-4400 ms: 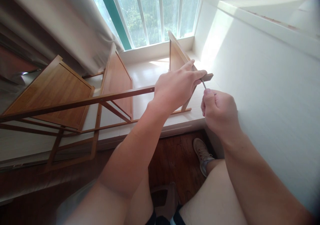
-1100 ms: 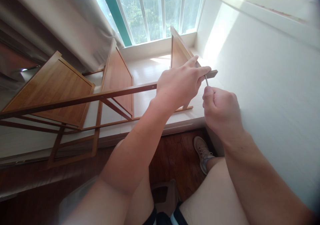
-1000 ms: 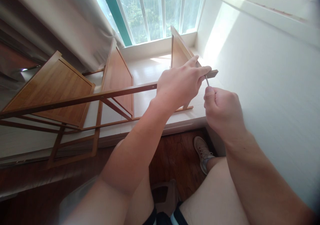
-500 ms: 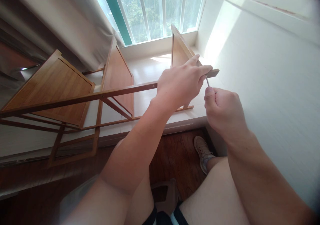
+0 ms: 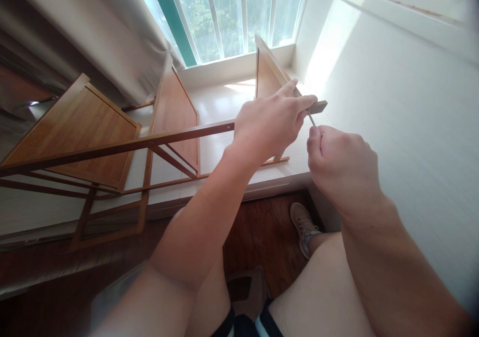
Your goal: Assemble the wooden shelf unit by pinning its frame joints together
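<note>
- Head view, the surface: a glossy white window ledge (image 5: 224, 112) runs beneath and beyond both hands; sunlight falls on it just past the left hand's fingers.
- On that ledge lies a brown bamboo shelf rack (image 5: 123, 137), tipped on its side. Its flat shelf panels stand on edge to the left of the hands, and one more panel rises just behind the left hand.
- The left hand (image 5: 271, 125) is wrapped around the rack's long top rail near its right end, fingers closed over the wood and holding it.
- The right hand (image 5: 342, 167) sits just beside the left, to its right and slightly nearer the camera. It is curled tight on a thin silver metal hex key (image 5: 312, 120), whose tip meets the rail's end under the left fingertips.
- The room: a tall window with white bars (image 5: 232, 17) stands beyond the hands, green trees showing through the glass. A pale grey curtain (image 5: 93, 32) hangs far to the left of it.
- A plain white wall (image 5: 404, 107) flanks the right hand closely.
- Below the forearms, dark reddish wooden flooring (image 5: 262, 232) shows, with a worn beige sneaker (image 5: 303, 224) on it under the right wrist, and bare knees nearer the camera.
- Writing: no readable brand, label or lettering shows on the rack, the tool or the shoe.
</note>
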`<control>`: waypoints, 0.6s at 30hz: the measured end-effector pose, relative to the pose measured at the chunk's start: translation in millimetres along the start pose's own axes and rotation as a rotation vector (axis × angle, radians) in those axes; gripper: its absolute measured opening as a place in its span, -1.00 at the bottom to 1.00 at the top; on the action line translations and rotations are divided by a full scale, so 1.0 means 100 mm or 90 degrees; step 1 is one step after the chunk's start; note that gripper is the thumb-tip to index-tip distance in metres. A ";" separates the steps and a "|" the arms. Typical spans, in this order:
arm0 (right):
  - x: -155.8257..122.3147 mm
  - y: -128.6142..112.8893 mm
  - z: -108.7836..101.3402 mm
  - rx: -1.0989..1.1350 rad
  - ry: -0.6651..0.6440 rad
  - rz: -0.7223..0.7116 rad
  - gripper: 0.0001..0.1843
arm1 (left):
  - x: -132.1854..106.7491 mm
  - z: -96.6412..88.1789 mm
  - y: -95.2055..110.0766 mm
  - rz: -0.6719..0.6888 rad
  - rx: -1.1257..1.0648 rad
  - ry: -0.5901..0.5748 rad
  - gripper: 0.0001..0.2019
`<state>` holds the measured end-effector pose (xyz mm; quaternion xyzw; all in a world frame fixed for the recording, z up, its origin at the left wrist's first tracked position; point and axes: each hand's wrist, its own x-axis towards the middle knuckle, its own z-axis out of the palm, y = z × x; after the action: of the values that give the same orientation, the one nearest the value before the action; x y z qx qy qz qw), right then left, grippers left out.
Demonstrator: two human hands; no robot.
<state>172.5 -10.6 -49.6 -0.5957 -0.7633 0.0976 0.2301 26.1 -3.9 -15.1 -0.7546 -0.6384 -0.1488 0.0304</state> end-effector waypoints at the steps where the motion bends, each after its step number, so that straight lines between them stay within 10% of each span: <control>1: 0.00 -0.01 0.01 0.013 0.009 -0.008 -0.61 | 0.00 0.00 0.00 0.001 0.000 0.003 -0.58; 18: 0.04 0.09 0.30 0.384 0.049 -0.016 -0.48 | -0.01 -0.01 0.01 0.000 0.003 0.005 -0.59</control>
<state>165.6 -0.7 -78.6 -0.4941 -0.6978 0.2948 0.4265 26.8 -5.5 -14.0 -0.7540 -0.6385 -0.1505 0.0347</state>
